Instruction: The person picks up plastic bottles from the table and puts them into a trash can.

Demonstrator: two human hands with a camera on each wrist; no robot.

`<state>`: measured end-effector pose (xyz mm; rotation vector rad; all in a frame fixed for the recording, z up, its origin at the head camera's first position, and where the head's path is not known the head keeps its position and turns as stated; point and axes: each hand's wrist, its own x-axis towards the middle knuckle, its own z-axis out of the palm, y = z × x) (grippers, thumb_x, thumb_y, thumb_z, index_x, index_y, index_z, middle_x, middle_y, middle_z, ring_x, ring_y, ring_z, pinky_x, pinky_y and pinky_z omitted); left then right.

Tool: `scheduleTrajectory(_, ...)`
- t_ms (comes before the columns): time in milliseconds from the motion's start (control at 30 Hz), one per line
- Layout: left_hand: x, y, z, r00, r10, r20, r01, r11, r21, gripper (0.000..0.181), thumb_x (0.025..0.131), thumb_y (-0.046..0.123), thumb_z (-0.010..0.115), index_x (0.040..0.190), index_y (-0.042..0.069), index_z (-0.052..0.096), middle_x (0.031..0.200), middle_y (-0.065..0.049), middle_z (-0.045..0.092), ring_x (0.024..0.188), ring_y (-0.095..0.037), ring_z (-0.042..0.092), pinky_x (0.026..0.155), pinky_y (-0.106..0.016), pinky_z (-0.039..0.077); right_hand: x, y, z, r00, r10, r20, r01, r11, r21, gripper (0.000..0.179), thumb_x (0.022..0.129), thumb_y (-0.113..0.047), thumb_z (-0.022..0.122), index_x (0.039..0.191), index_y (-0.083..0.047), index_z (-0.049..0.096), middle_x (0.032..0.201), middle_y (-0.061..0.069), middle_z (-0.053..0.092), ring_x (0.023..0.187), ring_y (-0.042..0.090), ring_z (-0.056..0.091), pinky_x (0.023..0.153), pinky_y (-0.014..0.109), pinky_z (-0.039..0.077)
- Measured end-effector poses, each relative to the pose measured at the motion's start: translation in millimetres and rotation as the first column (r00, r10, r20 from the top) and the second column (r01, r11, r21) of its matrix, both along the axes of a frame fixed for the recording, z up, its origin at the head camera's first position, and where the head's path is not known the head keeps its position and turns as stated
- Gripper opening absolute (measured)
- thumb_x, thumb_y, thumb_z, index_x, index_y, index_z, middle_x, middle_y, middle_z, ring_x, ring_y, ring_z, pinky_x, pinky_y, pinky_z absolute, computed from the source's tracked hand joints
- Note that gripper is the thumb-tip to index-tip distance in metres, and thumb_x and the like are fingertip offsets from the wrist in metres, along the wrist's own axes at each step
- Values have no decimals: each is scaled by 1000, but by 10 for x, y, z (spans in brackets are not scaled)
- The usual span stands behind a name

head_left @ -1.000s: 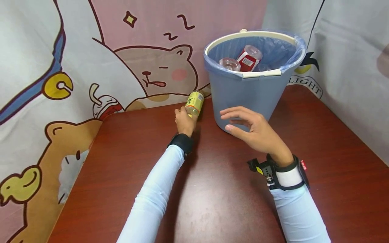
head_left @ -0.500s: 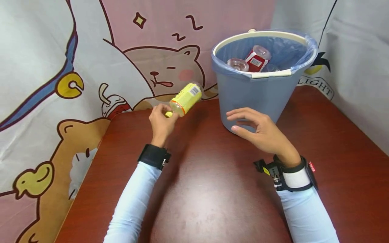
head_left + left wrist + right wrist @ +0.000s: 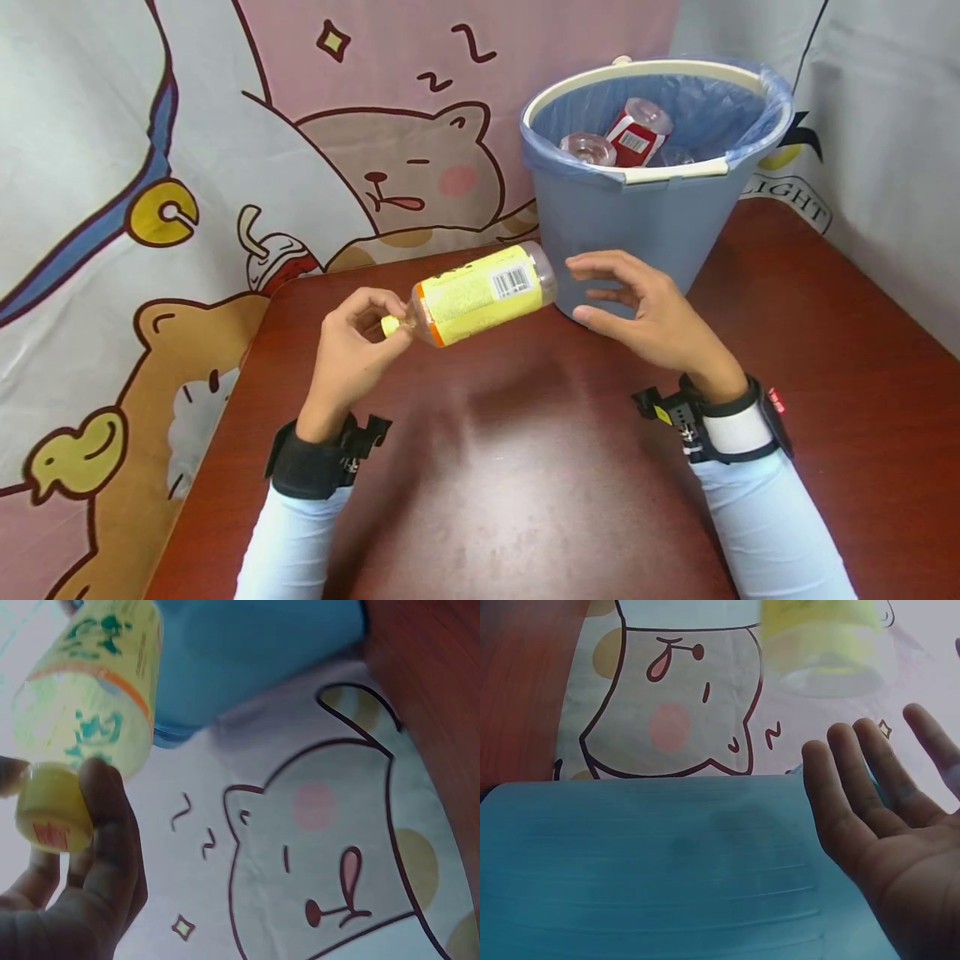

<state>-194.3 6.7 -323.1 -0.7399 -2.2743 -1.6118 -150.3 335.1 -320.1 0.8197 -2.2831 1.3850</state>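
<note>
My left hand (image 3: 356, 350) pinches a plastic bottle (image 3: 483, 296) by its neck, just behind the yellow cap (image 3: 52, 814). The bottle is clear with a yellow label and an orange band. It is held above the table, lying nearly sideways, its base tilted slightly up and pointing right. My right hand (image 3: 648, 312) is raised with fingers spread and relaxed, holding nothing. The bottle's base is a short gap from the right fingertips in the head view. In the right wrist view the blurred bottle base (image 3: 825, 664) appears beyond the open fingers (image 3: 847, 776).
A blue-grey bucket (image 3: 622, 225) lined with a blue plastic bag stands at the back right, behind my right hand. Inside are a red-labelled bottle (image 3: 637, 137) and other clear plastic bottles. A printed cartoon cloth (image 3: 420, 67) hangs behind the dark red wooden table (image 3: 495, 500).
My left hand has lifted the bottle from the table's back edge and brought it nearer, turning its base toward the right hand. The right hand has stayed nearly still.
</note>
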Motion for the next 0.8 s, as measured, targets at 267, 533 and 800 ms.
scheduleTrajectory(267,194,-95,13,989,-145,10,145,989,18,16,74,-13,63,85,-4,56,91,-2,57,76,-17,56,59,-13,50,5,-40,45,977,150,149,-149,989,-19,71,73,10,71,137,-4,42,136,12,45,122,25,47,94,21,49)
scheduleTrajectory(533,200,-130,40,974,-225,6,225,973,55,16,74,-13,62,85,-4,56,91,0,57,75,-17,55,60,-14,49,-8,-104,4,954,250,166,-239,968,-83,76,67,16,73,135,2,42,130,0,48,114,22,53,81,24,57)
scheduleTrajectory(800,200,-130,8,971,-236,39,233,970,69,17,73,-12,64,85,-4,56,92,-2,57,80,-18,55,60,-15,50,12,-127,-49,952,254,170,-239,965,-104,76,65,19,72,133,6,41,127,-4,50,112,20,55,75,26,59)
